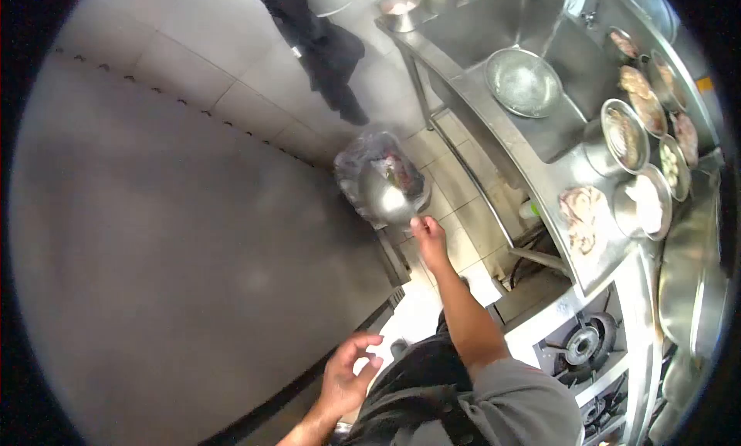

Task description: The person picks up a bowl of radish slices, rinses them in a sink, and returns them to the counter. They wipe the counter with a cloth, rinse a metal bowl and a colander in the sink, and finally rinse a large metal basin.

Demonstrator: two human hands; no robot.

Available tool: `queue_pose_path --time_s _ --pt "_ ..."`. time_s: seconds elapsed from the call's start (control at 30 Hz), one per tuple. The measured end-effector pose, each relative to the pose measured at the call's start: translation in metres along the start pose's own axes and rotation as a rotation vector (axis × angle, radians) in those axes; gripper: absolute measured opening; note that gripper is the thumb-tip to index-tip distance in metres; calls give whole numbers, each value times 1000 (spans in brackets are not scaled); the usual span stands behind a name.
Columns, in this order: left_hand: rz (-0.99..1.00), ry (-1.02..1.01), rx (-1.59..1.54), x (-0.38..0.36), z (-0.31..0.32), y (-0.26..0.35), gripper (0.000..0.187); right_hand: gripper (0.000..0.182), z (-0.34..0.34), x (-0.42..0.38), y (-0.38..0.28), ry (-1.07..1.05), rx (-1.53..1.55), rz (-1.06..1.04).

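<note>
My right hand (429, 238) is closed on the edge of a shiny metal bowl (384, 195), which is tilted over a bin lined with a clear plastic bag (354, 166). Reddish and green scraps (400, 170) show beside the bowl inside the bag. Lower in the view, my left hand (351, 374) is held in front of my body, its fingers apart and curved, with nothing in them.
At the right is a steel sink counter (532, 164) with a round metal lid (524, 82), raw meat (583, 214) and several metal bowls. Below it stands a gas stove (582, 344). A dark cloth (328, 60) hangs on the wall; a large grey surface (185, 253) fills the left.
</note>
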State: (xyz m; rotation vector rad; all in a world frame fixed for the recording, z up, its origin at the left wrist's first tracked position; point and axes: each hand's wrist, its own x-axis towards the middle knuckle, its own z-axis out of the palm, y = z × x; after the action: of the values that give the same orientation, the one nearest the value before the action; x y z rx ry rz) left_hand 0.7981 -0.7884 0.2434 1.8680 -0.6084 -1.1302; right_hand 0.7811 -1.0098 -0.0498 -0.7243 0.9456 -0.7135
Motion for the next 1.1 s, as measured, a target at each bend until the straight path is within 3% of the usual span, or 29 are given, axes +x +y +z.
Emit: queue_pose_path --time_s 0.03,0.07,0.1,0.17,0.27,0.3,0.37,0.43,0.5,0.53,0.57,0.63,0.7,0.77,0.8,0.87,0.93,0.97,1.1 --pt "86 10 -33 0 1 -6 50 26 -6 -32 -26 -102 -486 -370" --pt "132 8 -107 0 0 -8 55 23 -9 -73 -65 -117 -604 -576" --pt "177 3 -181 -4 -2 -8 61 23 -17 -109 -89 -110 -616 -590" --pt "217 56 -165 -12 -1 -1 75 29 -37 -173 -126 -207 -813 -974" --pt "276 -73 -383 -18 -5 -2 80 33 -52 -261 -165 -257 -964 -1131" --pt "213 -80 -484 -30 -2 4 80 33 -55 -287 -171 -245 -982 -1151" --pt "145 -189 -572 -45 -6 7 72 37 -62 -333 -174 -107 -1089 -1288" --pt "162 -185 -575 -59 -5 6 57 46 -74 -370 -170 -124 -1171 -1230" --pt "229 -192 -557 -60 -2 -3 53 59 -68 -406 -172 -86 -925 -1001" --pt "251 -186 -494 -58 0 -12 53 77 -74 -422 -168 -71 -995 -1016" --pt "262 -220 -487 -55 3 -25 53 84 -79 -436 -154 -19 -813 -980" --pt "197 -255 -313 -47 14 -59 51 81 -100 -449 -113 236 -505 -760" --pt "238 -351 -190 -39 32 -87 49 68 -132 -448 -76 306 -294 -489" --pt "245 -498 5 -42 45 -92 48 53 -151 -466 -90 259 -419 -55" --pt "227 -579 69 -41 48 -90 45 53 -167 -461 -78 274 -410 -67" --pt "223 -659 137 -32 55 -84 42 39 -200 -443 -40 330 -73 -251" --pt "-6 -852 11 -4 57 -98 45 36 -214 -439 -55 334 -80 -246" --pt "35 -820 106 5 62 -94 50 34 -219 -436 -68 337 -92 -233" --pt "-177 -474 357 61 81 -122 33 29 -246 -408 -109 414 -117 -195"
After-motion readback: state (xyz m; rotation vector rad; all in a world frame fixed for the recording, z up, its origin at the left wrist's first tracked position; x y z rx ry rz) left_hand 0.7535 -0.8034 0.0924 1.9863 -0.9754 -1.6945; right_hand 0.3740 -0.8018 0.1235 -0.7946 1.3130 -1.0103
